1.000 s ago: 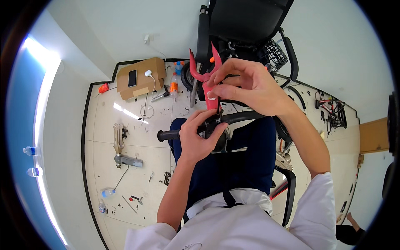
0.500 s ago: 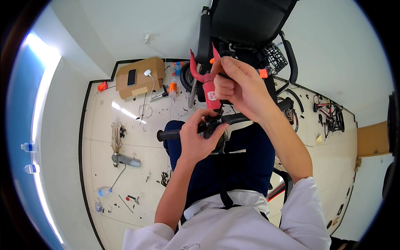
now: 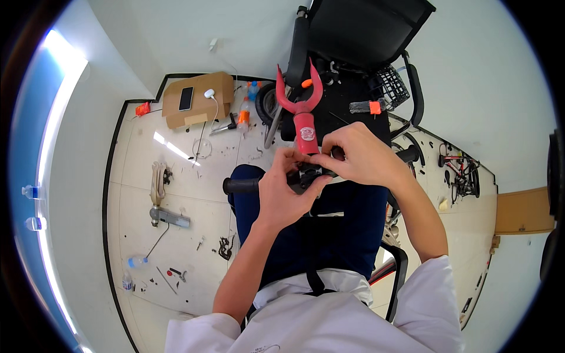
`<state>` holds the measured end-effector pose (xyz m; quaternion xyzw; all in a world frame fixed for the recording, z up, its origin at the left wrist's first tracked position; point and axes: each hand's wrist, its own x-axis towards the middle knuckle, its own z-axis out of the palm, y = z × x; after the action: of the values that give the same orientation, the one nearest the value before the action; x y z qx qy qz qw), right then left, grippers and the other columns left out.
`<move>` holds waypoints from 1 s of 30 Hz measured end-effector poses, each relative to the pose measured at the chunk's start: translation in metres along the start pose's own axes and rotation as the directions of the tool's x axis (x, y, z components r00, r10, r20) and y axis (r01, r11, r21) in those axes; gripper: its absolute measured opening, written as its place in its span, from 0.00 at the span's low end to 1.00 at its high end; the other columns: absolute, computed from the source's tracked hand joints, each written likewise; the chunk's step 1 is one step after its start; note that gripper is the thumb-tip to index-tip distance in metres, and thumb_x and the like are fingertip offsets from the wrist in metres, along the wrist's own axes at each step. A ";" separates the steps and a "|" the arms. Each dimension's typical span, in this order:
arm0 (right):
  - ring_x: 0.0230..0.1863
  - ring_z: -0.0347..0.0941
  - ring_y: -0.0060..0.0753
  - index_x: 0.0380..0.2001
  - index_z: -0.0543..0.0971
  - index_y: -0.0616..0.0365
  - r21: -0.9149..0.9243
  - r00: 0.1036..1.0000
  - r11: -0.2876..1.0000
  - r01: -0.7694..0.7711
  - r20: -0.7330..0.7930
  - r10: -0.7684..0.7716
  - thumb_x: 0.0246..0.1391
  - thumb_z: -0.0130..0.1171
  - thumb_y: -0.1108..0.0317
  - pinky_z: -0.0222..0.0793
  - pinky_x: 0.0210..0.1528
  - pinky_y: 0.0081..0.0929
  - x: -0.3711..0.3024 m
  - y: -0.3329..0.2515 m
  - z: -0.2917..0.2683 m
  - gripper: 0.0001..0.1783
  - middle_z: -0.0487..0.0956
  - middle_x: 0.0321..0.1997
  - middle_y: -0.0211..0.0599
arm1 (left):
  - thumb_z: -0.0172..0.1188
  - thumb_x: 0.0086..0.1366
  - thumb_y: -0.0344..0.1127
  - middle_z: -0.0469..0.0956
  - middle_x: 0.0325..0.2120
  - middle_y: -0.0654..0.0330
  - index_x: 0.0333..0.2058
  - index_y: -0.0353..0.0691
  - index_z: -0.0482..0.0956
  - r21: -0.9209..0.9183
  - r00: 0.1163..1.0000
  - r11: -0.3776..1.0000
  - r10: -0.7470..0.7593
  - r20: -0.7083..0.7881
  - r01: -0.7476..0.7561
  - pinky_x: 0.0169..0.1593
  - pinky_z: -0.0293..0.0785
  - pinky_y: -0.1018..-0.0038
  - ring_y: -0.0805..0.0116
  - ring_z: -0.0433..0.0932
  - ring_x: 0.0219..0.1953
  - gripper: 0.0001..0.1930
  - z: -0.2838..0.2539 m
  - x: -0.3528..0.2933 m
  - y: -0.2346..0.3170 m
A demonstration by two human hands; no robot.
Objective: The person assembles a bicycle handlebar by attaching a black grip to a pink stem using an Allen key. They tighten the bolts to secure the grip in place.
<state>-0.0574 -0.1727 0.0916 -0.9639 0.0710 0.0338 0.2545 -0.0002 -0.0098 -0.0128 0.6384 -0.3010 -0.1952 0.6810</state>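
A black handlebar [image 3: 242,186] with rubber grips lies across my lap, a dark clamp [image 3: 310,173] at its middle. My left hand [image 3: 281,191] is closed around the clamp, thumb on the near side and fingers on the far side. My right hand [image 3: 359,156] is closed at the clamp's right and far side, thumb and fingertips pressed in close to the left fingers. Anything small between the right fingertips is hidden. Just beyond the hands stands a red bicycle fork [image 3: 306,126], its two curved prongs pointing away from me; its near end meets the clamp area.
A black office chair [image 3: 359,35] stands ahead, with a thin dark rod [image 3: 338,118] and an orange-ended block [image 3: 366,107] on its seat. Left on the floor are a cardboard box [image 3: 206,88] with a phone [image 3: 186,98], bottles [image 3: 244,115] and metal parts [image 3: 158,185]. A small bicycle [image 3: 462,170] lies right.
My right hand has come down from above the fork to the clamp. The dark thing it held up no longer shows in it. My left hand stays on the clamp; the view has shifted slightly.
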 end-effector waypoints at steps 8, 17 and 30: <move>0.28 0.76 0.45 0.30 0.80 0.62 -0.332 0.992 0.935 0.123 0.032 -0.119 0.49 0.65 0.67 0.71 0.32 0.37 -0.003 -0.013 0.004 0.09 0.78 0.27 0.41 | 0.78 0.51 0.39 0.83 0.35 0.59 0.44 0.39 0.70 0.030 1.000 0.999 0.014 0.024 -0.015 0.41 0.79 0.72 0.66 0.84 0.35 0.28 -0.001 0.001 -0.003; 0.32 0.77 0.47 0.33 0.81 0.63 -0.067 0.981 0.996 0.055 0.190 -0.042 0.48 0.66 0.66 0.73 0.37 0.37 0.011 -0.002 -0.006 0.12 0.80 0.31 0.43 | 0.78 0.52 0.41 0.83 0.39 0.57 0.48 0.40 0.68 -0.009 1.000 1.000 0.002 0.018 -0.002 0.46 0.79 0.71 0.65 0.84 0.41 0.31 0.000 0.002 -0.002; 0.34 0.77 0.51 0.31 0.79 0.62 -0.269 0.942 0.937 0.221 0.307 -0.134 0.45 0.61 0.75 0.72 0.35 0.43 0.016 -0.013 -0.018 0.07 0.79 0.30 0.45 | 0.78 0.52 0.39 0.82 0.37 0.57 0.46 0.39 0.67 0.017 0.999 1.000 -0.004 0.048 0.004 0.46 0.78 0.72 0.67 0.83 0.40 0.30 0.000 0.001 -0.002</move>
<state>-0.0395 -0.1716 0.1117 -0.9787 -0.0604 0.1590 0.1151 0.0012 -0.0110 -0.0149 0.6399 -0.3176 -0.2093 0.6678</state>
